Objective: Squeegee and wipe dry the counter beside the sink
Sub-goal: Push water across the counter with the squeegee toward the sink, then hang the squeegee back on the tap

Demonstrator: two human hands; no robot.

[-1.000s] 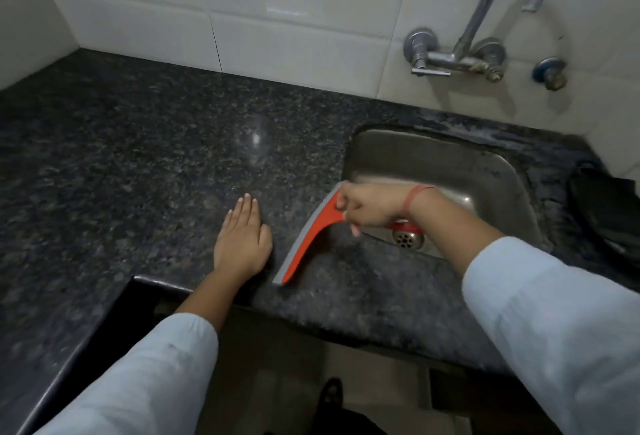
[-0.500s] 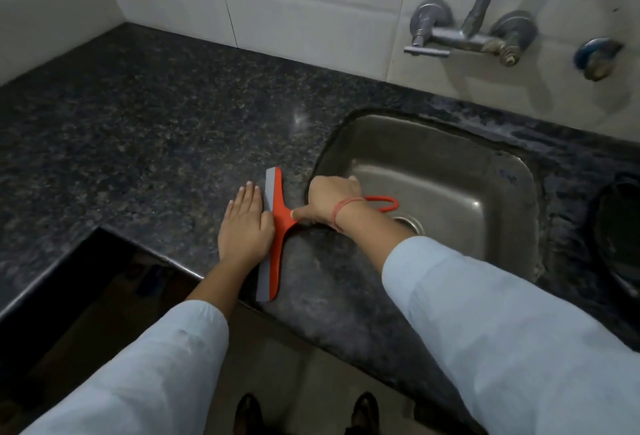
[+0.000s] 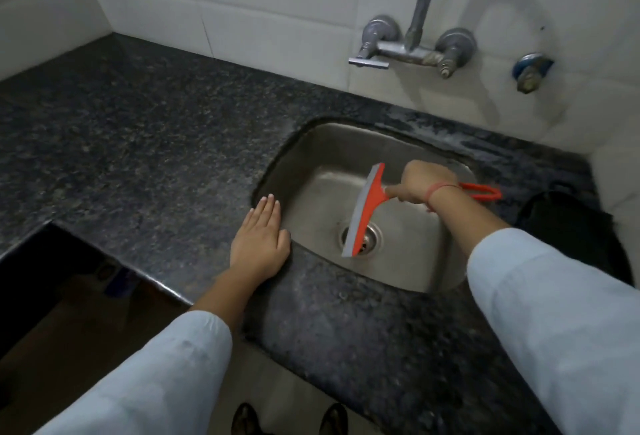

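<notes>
Gripping the squeegee [image 3: 364, 210] over the sink [image 3: 415, 271], left hand [image 3: 260, 242] flat on counter [image 3: 138, 143].

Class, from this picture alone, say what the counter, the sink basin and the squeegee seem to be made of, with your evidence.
The dark speckled counter: probably polished granite or similar stone, given its grainy flecks and soft sheen.
The grey sink basin: likely stainless steel, brushed and dully reflective.
The orange squeegee: seemingly moulded plastic, with a grey blade edge, perhaps rubber.

No readable text, labels, brands or numbers anywhere in view.
</notes>
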